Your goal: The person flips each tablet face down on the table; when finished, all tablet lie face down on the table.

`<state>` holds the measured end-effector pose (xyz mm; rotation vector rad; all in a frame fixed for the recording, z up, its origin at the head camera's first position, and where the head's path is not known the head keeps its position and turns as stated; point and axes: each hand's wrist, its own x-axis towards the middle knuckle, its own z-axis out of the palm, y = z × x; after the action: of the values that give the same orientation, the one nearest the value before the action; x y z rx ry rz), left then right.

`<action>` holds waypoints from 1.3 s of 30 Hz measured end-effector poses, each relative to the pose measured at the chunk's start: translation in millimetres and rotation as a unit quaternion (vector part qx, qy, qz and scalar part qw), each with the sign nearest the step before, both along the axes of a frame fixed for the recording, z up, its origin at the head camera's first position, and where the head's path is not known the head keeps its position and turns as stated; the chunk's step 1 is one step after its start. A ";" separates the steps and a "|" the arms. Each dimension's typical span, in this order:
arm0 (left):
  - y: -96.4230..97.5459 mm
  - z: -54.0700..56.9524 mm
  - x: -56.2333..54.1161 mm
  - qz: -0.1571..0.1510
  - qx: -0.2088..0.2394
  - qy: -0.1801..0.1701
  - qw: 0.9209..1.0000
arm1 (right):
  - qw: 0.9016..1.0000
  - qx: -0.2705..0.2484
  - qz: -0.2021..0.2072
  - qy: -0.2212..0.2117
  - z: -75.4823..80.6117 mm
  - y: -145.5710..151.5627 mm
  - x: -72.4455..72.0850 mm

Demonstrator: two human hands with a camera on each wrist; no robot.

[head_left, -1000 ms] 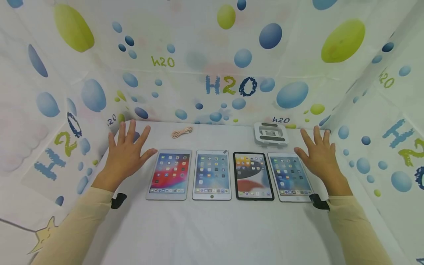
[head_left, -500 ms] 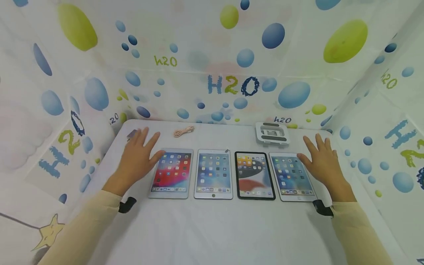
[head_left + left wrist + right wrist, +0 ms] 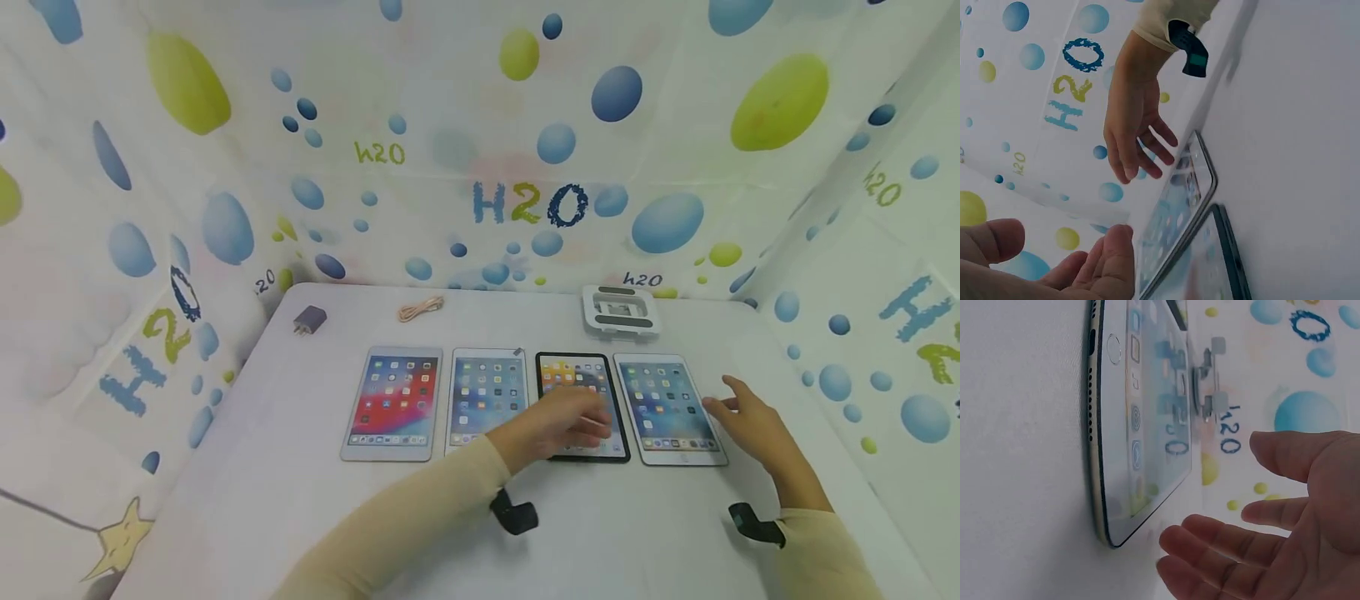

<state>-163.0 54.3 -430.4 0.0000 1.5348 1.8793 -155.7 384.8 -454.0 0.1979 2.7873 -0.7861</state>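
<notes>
Several tablets with lit screens lie in a row. My left hand is over the black-framed tablet, covering part of its screen. Its fingers are loosely bent and nothing shows between them; the left wrist view shows the fingers above the tablets. Just right of the rightmost white tablet is my right hand, its thumb towards the tablet's edge. In the right wrist view the right fingers are relaxed, hold nothing, and appear apart from that tablet. My left forearm crosses before the second white tablet.
A white tablet with a red-and-blue screen lies at the row's left end. Behind stand a dark plug adapter, a coiled pale cable and a white-and-grey stand-like device. Printed cloth walls enclose the white table.
My left hand has swung right from the row's left end to over the black-framed tablet, uncovering the plug adapter. My right hand has come lower, turned sideways beside the rightmost tablet.
</notes>
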 end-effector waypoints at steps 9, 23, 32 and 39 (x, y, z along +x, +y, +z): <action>66.6 -4.2 4.1 0.061 0.061 -0.075 0.993 | 0.996 -0.083 -0.013 -0.009 -10.6 4.5 12.4; 84.8 -12.7 3.0 0.080 0.033 -0.085 0.993 | 0.990 -0.143 -0.020 -0.005 -18.9 1.4 12.0; 84.3 -15.9 2.9 0.070 0.057 -0.092 0.992 | 0.986 -0.164 -0.040 -0.001 -21.2 -0.8 11.5; 85.9 -19.1 1.2 0.070 0.074 -0.089 0.991 | 0.978 -0.197 -0.072 -0.010 -20.5 6.1 9.4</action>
<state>-161.8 140.2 -449.5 -0.2065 1.3031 2.0394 -146.3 390.8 -474.5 0.3326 2.5514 -1.3400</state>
